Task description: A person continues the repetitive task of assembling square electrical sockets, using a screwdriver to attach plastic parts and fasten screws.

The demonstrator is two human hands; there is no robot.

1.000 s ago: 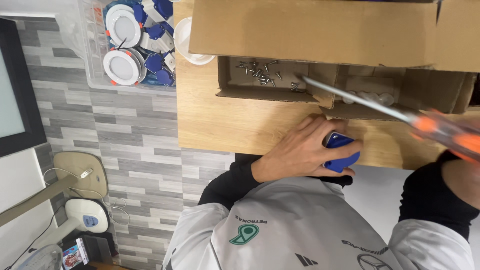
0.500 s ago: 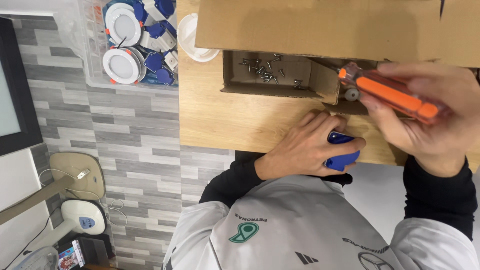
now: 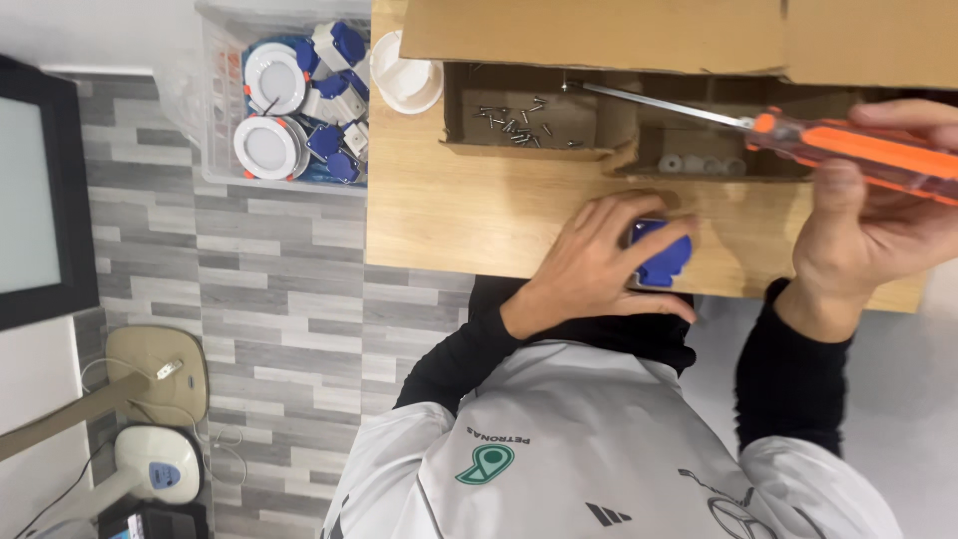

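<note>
Gripping the orange screwdriver (image 3: 858,150) in my right hand (image 3: 868,230), fingers clamped; left hand (image 3: 589,265) fingers clamp the blue part (image 3: 661,258) at 9 o'clock.

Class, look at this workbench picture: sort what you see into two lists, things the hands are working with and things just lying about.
In use:
- left hand on small blue plastic part
- right hand holding orange-handled screwdriver
- small metal screws in open cardboard box

Lying about:
- clear plastic bin of round white lamps
- white round dish
- dark-framed screen

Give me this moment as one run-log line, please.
left hand: holds blue part on wooden table | right hand: grips orange screwdriver, tip near screws in cardboard box
</note>
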